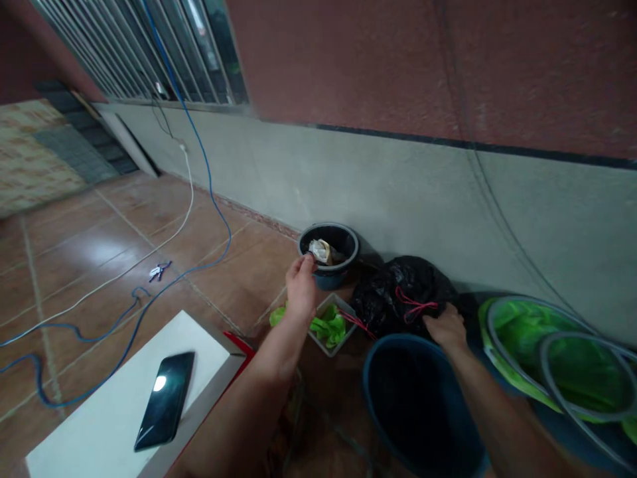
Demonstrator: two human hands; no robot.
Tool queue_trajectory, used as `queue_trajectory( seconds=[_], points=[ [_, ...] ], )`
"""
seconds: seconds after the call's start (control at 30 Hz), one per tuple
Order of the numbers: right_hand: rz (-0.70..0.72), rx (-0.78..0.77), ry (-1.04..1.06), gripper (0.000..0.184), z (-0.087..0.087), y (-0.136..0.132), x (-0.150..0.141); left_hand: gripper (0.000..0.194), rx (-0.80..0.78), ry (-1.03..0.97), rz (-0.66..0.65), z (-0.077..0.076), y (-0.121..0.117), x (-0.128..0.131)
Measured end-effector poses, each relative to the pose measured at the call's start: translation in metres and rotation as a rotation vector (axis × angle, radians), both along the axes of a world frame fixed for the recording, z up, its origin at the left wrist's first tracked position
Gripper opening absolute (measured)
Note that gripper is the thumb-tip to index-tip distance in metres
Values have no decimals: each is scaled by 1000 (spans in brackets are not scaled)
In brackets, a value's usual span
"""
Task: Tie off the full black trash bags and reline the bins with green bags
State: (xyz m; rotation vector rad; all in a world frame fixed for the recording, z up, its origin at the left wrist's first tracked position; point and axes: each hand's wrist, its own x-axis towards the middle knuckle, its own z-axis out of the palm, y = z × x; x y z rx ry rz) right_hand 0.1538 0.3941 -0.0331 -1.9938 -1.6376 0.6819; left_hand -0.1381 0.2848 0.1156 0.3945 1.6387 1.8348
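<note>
My left hand (301, 289) reaches to the near rim of a small dark bucket (332, 279) by the wall, its fingers pinched together. Whatever is between those fingers, if anything, is too small to tell. Inside that bucket lies crumpled whitish wrapping (319, 251). A black plastic bag (381, 292) with red string (415, 305) slumps against the wall. Its near right side is gripped by my right hand (448, 326), whose fingertips are partly hidden. Below this hand a larger blue bucket (369, 382) stands upright, its inside dark.
A square tray (326, 350) holds bright green pieces. At right, a grey hose (545, 345) loops over a green-lined container (502, 378). A phone (166, 398) rests on a white box (99, 411). Blue cable (212, 192) and keys (159, 271) lie on the tiled floor.
</note>
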Motion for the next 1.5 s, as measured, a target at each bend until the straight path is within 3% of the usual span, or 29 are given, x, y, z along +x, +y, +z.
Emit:
queue_trajectory(
  seconds=[0.07,0.13,0.17,0.27,0.33,0.43,0.53,0.67,0.77,0.87,0.93,1.07,1.17,1.33,1.5],
  points=[
    [-5,171,-140,67,9,-14,-34,37,0,-9,33,2,-4,-12],
    [189,250,-138,51,12,-33,-80,38,7,-29,56,4,-7,-21],
    [347,203,-104,42,8,-44,-104,37,16,-44,67,4,-9,-25],
    [768,-42,-9,28,-24,-77,-173,35,40,-83,94,5,-15,-35],
    [845,-132,-7,24,-53,-93,-208,35,29,-93,105,5,-20,-43],
    [877,-203,3,22,-94,-103,-239,37,0,-102,99,3,-27,-56],
    [854,-265,0,20,-122,-100,-250,34,0,-141,103,1,-30,-66],
    [825,-319,33,13,-138,-95,-252,27,-6,-197,86,1,-26,-69],
    [691,-284,158,9,-135,-86,-249,26,-16,-204,63,2,-24,-68],
    [572,-192,281,7,-116,-67,-237,27,-5,-204,61,4,-25,-68],
    [495,-181,378,16,-94,-52,-224,28,5,-188,60,5,-26,-68],
    [164,-221,839,35,-29,-30,-191,30,-26,-171,14,1,-27,-61],
    [48,-150,991,38,25,-31,-164,30,-88,-146,-85,-6,-24,-48],
    [-10,-113,1157,35,103,-59,-114,26,-115,-15,-450,-17,-19,-2],
    [-34,-85,1288,30,155,-96,-51,60,40,179,-876,-19,-28,54]
  ],
)
